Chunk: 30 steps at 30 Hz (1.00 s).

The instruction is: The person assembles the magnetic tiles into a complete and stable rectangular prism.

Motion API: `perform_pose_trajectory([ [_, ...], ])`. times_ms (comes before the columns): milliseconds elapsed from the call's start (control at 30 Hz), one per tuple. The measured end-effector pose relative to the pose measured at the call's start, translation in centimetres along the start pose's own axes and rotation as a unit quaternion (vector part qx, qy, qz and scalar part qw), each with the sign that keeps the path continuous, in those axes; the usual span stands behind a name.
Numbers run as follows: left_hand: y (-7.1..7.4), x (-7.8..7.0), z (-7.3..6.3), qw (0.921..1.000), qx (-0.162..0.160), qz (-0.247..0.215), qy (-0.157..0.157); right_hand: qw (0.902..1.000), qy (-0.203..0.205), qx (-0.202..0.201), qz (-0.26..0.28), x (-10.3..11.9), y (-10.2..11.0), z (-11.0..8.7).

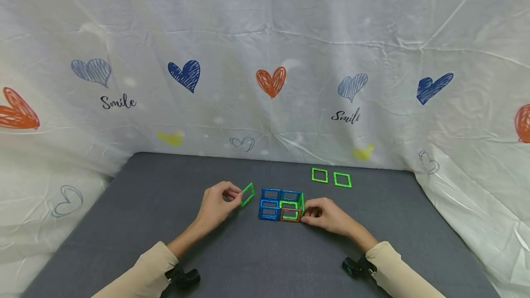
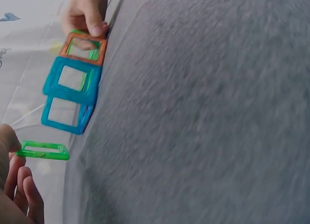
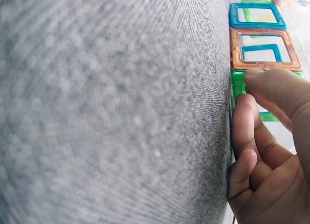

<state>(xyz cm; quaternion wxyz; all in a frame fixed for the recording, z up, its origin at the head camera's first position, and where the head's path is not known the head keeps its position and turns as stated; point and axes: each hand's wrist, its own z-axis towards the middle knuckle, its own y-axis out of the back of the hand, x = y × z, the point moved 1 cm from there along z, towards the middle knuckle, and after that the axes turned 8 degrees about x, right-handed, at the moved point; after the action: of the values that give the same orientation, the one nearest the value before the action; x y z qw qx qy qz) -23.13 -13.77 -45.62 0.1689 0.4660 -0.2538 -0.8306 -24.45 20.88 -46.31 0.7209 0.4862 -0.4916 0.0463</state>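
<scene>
A low structure of square magnetic tiles stands mid-table in the head view. It has blue tiles [image 1: 269, 219] at its left and back, an orange tile [image 1: 291, 221] at front right and a green tile [image 1: 302, 205] upright on the right side. My left hand [image 1: 217, 205] pinches a separate green square tile [image 2: 44, 155] by its edge, raised and tilted, just left of the structure. At the structure's right end, my right hand [image 1: 327, 216] grips the corner with curled fingers. Its thumb [image 3: 264, 81] lies at the orange tile's edge, partly covering the green side tile.
Two loose green square tiles, one on the left [image 1: 319, 181] and one on the right [image 1: 342, 186], lie near the back edge of the dark grey table [image 1: 265, 261]. Behind hangs a white cloth [image 1: 223, 114] printed with hearts. Each wrist wears a black camera strap.
</scene>
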Motion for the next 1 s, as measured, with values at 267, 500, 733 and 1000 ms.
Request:
perform_pose_trajectory([
  [267,-1.3,-0.4,-0.2,0.9997,-0.018,0.012,0.008,1.0000,0.003,-0.002,-0.004,0.0,0.0,0.1],
  [500,-1.9,-0.4,-0.4,0.9990,-0.033,0.026,0.015,1.0000,0.001,-0.003,-0.007,-0.1,0.0,0.1],
  [733,-2.3,-0.6,-0.5,0.9982,-0.042,0.035,0.024,1.0000,0.003,-0.005,-0.007,-0.4,-0.1,0.0],
  [1000,-2.7,-0.7,-0.7,0.9982,-0.044,0.030,0.028,0.9999,0.008,-0.005,-0.007,-0.4,-0.2,0.0],
])
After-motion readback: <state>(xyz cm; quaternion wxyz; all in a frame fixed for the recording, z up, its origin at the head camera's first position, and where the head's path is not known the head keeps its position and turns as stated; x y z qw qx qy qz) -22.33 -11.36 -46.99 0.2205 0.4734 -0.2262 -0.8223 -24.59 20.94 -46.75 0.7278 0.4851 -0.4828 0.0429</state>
